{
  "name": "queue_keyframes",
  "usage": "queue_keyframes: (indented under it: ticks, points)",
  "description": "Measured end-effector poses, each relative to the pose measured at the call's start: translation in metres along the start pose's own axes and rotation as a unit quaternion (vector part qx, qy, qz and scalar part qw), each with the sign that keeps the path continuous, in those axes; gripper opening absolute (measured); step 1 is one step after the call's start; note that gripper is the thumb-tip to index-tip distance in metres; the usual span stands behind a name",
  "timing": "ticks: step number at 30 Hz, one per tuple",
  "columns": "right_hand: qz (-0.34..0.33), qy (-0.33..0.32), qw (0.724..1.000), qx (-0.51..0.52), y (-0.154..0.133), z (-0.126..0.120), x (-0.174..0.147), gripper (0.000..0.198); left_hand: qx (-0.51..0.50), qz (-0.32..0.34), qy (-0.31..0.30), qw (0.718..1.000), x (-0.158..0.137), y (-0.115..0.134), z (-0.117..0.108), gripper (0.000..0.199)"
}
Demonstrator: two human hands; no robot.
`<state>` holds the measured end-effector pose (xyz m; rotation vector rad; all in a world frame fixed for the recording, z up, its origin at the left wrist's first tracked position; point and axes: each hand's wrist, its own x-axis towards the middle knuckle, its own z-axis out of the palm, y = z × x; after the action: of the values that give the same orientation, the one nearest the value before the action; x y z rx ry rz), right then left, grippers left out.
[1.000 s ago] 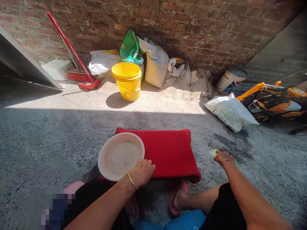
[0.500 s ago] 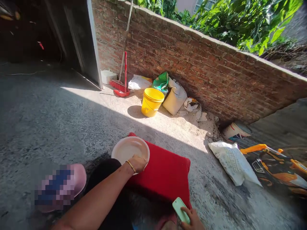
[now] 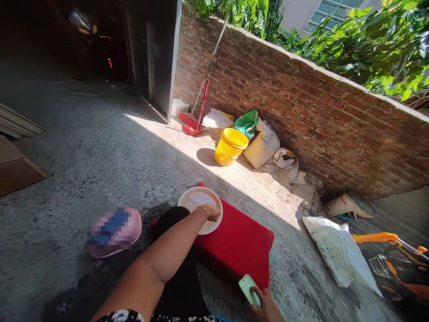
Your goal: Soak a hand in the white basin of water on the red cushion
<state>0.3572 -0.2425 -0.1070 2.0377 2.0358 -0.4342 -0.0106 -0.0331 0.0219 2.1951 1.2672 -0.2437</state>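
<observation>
A rough concrete yard floor (image 3: 83, 156), half in shade, runs up to a brick wall (image 3: 318, 116) with green leaves above it. At the centre lies a white plate (image 3: 197, 201) on the near-left corner of a red cushion (image 3: 237, 246). The left hand (image 3: 212, 212) rests on the plate's rim, fingers curled over its edge. At five o'clock from the plate, the right hand (image 3: 266, 306) grips a pale green phone (image 3: 248, 288), fingers closed around its lower end. At twelve o'clock a yellow bucket (image 3: 230, 146) stands in sun beside a tan sack (image 3: 261, 147); a red broom (image 3: 194, 116) leans at eleven. A white bag (image 3: 338, 255) lies at three, a pink slipper (image 3: 115, 230) at nine.
</observation>
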Motion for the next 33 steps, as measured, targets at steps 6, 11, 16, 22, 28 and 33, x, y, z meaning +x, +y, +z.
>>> queue_keyframes:
  ticks: [6,11,16,22,28,33]
  points:
    - [0.027,-0.050,0.998,0.017,-0.009,-0.005,-0.011,0.041,0.035,-0.019,-0.027,0.999,0.006,-0.001,-0.008,0.032]
    - [0.055,-0.074,0.996,0.007,-0.012,-0.010,0.014,0.043,0.048,-0.036,-0.044,0.997,0.010,0.004,-0.007,0.035]
    - [0.054,-0.081,0.995,-0.010,-0.047,-0.024,0.079,0.047,0.067,-0.043,-0.064,0.995,0.015,0.011,-0.002,0.038]
    - [-0.073,-0.064,0.995,-0.028,-0.151,-0.025,0.139,0.043,0.093,-0.022,-0.068,0.993,0.021,0.005,0.002,0.038]
    - [-0.022,-0.103,0.992,-0.065,-0.081,-0.028,0.127,0.043,0.102,0.003,-0.065,0.993,0.021,0.004,0.000,0.039]
    - [0.173,-0.122,0.969,-0.130,0.032,-0.054,0.087,0.033,0.106,-0.017,-0.071,0.992,0.017,0.001,0.002,0.041]
